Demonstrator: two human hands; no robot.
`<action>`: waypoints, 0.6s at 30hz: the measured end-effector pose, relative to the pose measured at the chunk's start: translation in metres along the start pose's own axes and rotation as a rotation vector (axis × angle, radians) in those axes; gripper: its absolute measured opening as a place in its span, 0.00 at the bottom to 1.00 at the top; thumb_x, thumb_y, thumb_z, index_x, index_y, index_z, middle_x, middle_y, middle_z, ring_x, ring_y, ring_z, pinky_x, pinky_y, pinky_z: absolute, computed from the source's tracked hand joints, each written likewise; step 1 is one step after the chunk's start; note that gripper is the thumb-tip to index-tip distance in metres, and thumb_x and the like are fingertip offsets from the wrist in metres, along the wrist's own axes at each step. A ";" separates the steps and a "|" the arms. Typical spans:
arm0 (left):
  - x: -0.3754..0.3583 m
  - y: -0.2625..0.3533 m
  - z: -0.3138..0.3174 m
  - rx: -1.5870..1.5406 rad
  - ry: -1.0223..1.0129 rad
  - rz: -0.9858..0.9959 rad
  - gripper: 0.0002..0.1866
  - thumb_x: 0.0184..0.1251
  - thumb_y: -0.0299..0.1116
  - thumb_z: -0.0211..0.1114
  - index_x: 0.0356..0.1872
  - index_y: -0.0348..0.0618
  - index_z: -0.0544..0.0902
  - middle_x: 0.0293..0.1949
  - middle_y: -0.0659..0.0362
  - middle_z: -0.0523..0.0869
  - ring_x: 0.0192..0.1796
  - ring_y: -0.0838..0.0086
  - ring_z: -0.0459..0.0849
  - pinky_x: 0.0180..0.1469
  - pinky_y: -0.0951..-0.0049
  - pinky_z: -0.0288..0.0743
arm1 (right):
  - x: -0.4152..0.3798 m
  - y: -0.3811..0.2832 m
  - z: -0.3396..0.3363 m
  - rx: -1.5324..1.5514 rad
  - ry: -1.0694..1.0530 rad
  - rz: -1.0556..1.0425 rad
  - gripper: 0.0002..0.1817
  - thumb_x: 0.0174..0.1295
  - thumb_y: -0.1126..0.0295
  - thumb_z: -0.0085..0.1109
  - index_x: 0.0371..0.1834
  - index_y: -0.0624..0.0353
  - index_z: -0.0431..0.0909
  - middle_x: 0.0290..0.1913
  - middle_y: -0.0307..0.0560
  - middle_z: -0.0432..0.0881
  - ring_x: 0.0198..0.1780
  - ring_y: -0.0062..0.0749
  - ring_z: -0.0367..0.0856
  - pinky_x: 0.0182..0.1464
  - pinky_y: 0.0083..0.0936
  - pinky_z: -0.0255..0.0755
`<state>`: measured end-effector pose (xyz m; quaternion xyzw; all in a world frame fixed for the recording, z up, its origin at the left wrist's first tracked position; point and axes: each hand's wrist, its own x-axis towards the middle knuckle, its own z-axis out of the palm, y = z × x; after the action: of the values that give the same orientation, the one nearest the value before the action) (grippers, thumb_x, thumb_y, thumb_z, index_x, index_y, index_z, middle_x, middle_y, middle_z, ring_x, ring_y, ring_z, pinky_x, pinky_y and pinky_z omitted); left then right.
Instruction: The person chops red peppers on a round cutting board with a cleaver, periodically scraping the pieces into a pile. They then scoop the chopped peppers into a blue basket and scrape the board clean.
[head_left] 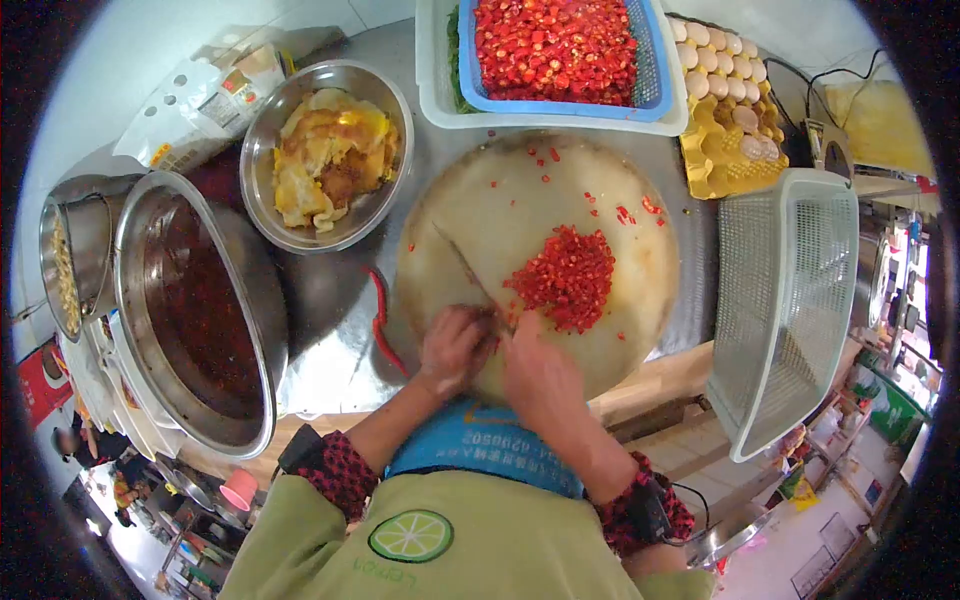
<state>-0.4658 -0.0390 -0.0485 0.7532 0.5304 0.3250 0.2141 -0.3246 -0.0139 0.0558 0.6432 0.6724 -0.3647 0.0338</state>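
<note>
The right hand (545, 370) wraps its fingers round the knife (463, 262), the left hand (458, 345) curls close beside it — probably for guidance, any hold hidden — with chopped chillies (568, 278) heaped rightward on the round board (560, 180), seemingly for room.

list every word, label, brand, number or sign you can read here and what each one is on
"LEMON": on the green garment, under the citrus slice print; faint, so a likely reading.
"620050": on the blue cloth, likely part of a longer number; the smaller characters beside it are too blurred to read.
White package: printed, but too small to read.
</note>
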 end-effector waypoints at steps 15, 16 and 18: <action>0.000 -0.004 -0.014 -0.034 -0.023 0.006 0.18 0.39 0.26 0.71 0.36 0.38 0.80 0.38 0.49 0.79 0.41 0.54 0.79 0.42 0.61 0.75 | -0.026 0.017 0.014 -0.073 -0.011 -0.088 0.08 0.65 0.69 0.50 0.36 0.60 0.63 0.21 0.56 0.79 0.24 0.51 0.81 0.25 0.43 0.73; -0.002 -0.005 -0.012 -0.022 -0.036 0.014 0.18 0.39 0.26 0.71 0.36 0.38 0.80 0.39 0.49 0.79 0.41 0.54 0.79 0.43 0.61 0.75 | -0.022 0.014 0.014 -0.054 -0.010 -0.095 0.08 0.64 0.69 0.50 0.36 0.60 0.63 0.22 0.56 0.79 0.25 0.51 0.81 0.25 0.43 0.73; -0.006 -0.008 -0.008 0.016 -0.048 0.019 0.18 0.39 0.26 0.72 0.37 0.38 0.80 0.39 0.49 0.79 0.41 0.54 0.79 0.43 0.61 0.75 | -0.013 0.005 0.016 -0.066 -0.017 -0.082 0.08 0.65 0.69 0.49 0.36 0.61 0.63 0.22 0.58 0.79 0.26 0.52 0.81 0.26 0.43 0.74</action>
<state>-0.4778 -0.0425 -0.0497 0.7674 0.5205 0.3047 0.2176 -0.3249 -0.0337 0.0490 0.6106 0.7095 -0.3488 0.0460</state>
